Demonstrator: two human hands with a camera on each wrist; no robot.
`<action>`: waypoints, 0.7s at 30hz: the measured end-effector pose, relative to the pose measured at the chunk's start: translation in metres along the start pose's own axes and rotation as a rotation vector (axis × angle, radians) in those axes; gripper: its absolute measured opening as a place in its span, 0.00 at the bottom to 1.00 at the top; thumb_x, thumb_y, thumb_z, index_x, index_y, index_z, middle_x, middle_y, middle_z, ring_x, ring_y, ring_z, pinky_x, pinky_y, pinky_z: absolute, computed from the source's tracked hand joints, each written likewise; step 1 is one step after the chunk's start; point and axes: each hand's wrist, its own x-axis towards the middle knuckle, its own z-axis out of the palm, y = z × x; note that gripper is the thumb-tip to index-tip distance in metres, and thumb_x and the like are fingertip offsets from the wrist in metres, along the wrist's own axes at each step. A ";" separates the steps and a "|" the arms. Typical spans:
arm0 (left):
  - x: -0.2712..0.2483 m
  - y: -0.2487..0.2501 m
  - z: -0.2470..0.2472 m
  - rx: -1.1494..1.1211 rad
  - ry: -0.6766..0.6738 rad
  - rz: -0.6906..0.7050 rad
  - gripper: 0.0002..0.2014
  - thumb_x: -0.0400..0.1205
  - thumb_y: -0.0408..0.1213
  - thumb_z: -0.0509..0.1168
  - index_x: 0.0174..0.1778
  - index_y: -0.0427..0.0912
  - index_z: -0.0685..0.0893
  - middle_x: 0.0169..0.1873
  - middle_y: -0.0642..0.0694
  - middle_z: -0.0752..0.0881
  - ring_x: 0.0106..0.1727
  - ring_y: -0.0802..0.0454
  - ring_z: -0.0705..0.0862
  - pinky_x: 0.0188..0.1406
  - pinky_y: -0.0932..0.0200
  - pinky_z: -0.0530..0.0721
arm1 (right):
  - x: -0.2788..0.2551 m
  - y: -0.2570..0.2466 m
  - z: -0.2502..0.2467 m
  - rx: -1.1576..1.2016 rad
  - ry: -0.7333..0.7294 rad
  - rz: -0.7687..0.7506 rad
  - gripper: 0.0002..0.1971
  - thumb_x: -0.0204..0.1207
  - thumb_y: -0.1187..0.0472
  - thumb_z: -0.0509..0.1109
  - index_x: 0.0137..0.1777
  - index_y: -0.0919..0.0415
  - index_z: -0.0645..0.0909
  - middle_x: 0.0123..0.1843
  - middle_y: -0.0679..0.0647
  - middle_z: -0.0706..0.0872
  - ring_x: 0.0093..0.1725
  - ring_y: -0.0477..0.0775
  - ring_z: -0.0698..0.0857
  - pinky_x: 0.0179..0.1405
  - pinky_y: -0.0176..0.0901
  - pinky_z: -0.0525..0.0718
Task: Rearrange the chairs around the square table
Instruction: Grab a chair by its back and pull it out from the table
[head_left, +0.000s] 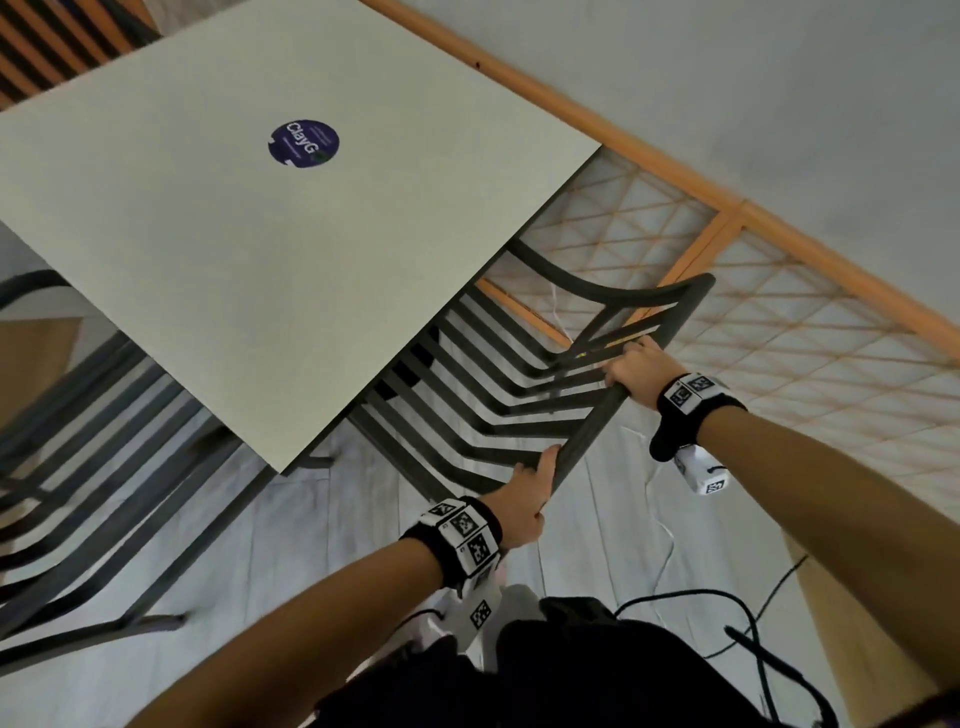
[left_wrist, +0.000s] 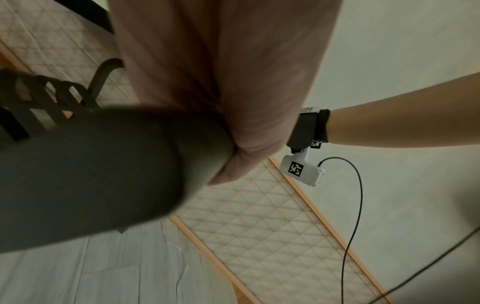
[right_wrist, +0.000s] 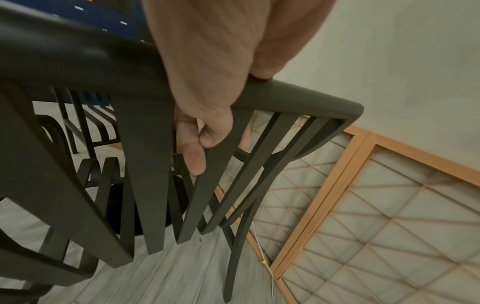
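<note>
At the left edge of the head view stands a dark slatted chair (head_left: 88, 467), its seat partly under the desk (head_left: 249, 249), whose pale square top fills the upper left and middle of the frame. A round blue sticker (head_left: 303, 143) reading "ClayG" sits on the top, towards its upper middle. In the upper left corner, beyond the desk, a strip of orange and dark slats shows; what it belongs to cannot be told.

Right of centre is a second dark slatted chair (head_left: 498, 374), its seat pushed under the desk's right-hand edge and its back towards the camera. The left hand (head_left: 524, 499) grips the lower end of the chair's top rail, thumb lying along the rail; in the left wrist view the palm (left_wrist: 233, 82) is wrapped over the blurred rail (left_wrist: 103, 164), close to the lens. A band with black-and-white markers circles that wrist.

Further right and higher in the frame, the right hand (head_left: 636, 371) grips the same top rail nearer its upper end. The right wrist view shows the fingers (right_wrist: 194, 156) curled over the rail (right_wrist: 298, 98) and down behind the back slats, one fingertip resting on a slat. This wrist wears a marker band too, with a small white camera unit (head_left: 701, 470) hanging below it.

Along the right side runs a wooden-framed lattice screen (head_left: 779, 338) against a pale wall. Black cables (head_left: 727, 623) trail over the grey plank floor (head_left: 311, 519) at lower right.
</note>
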 end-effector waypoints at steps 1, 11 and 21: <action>0.005 0.001 -0.004 -0.010 0.009 0.003 0.42 0.80 0.26 0.59 0.81 0.43 0.37 0.66 0.23 0.72 0.58 0.35 0.81 0.68 0.42 0.77 | 0.006 0.005 -0.002 0.003 0.007 -0.005 0.12 0.79 0.65 0.63 0.45 0.50 0.86 0.51 0.48 0.88 0.57 0.57 0.79 0.64 0.50 0.67; 0.024 0.006 -0.021 -0.092 0.027 0.041 0.42 0.80 0.29 0.60 0.80 0.50 0.39 0.48 0.35 0.76 0.32 0.51 0.76 0.37 0.54 0.82 | 0.034 0.032 -0.002 -0.057 0.043 -0.051 0.10 0.79 0.62 0.64 0.43 0.49 0.86 0.47 0.46 0.89 0.54 0.56 0.83 0.63 0.51 0.71; -0.015 -0.034 -0.004 -0.255 0.132 -0.055 0.36 0.75 0.56 0.69 0.77 0.57 0.62 0.71 0.49 0.74 0.61 0.51 0.82 0.65 0.51 0.82 | 0.012 0.007 -0.040 0.088 0.007 -0.174 0.06 0.77 0.60 0.69 0.52 0.52 0.84 0.53 0.51 0.88 0.58 0.53 0.84 0.67 0.47 0.77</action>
